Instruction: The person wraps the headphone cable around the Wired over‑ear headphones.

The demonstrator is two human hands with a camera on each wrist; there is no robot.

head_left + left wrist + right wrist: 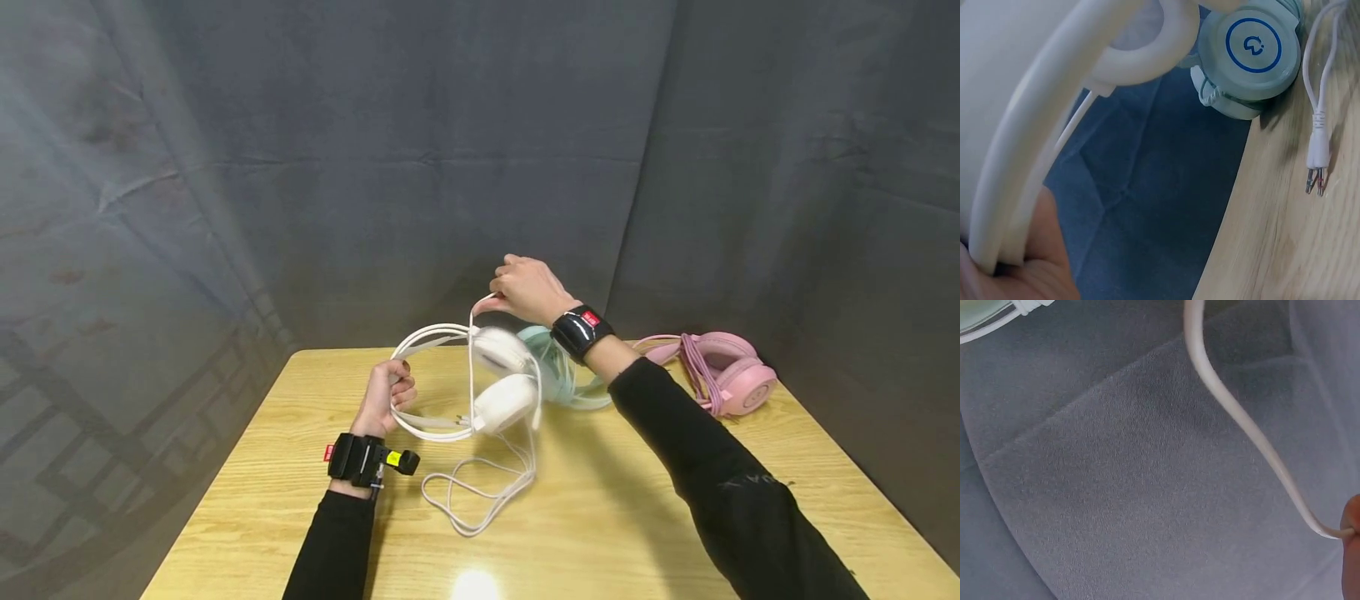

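Observation:
White headphones [504, 402] are held up over the table, their headband [427, 435] toward the left and both ear cups toward the right. My left hand [382, 396] grips the headband at its curve; the left wrist view shows the band [1029, 119] inside the curled fingers. Above the cups, my right hand [528, 289] pinches the white cable [471, 367], which runs down from the fingertips to the headphones. In the right wrist view the cable [1244, 422] slants to the pinching fingertips. A looped length of cable hangs below the cups, and a forked plug [1318, 147] shows in the left wrist view.
Mint green headphones [558, 375] lie on the wooden table [600, 517] just behind the white ones. Pink headphones [746, 385], their cable wound up, lie at the right edge. Grey cloth [420, 167] stands behind the table and on both sides.

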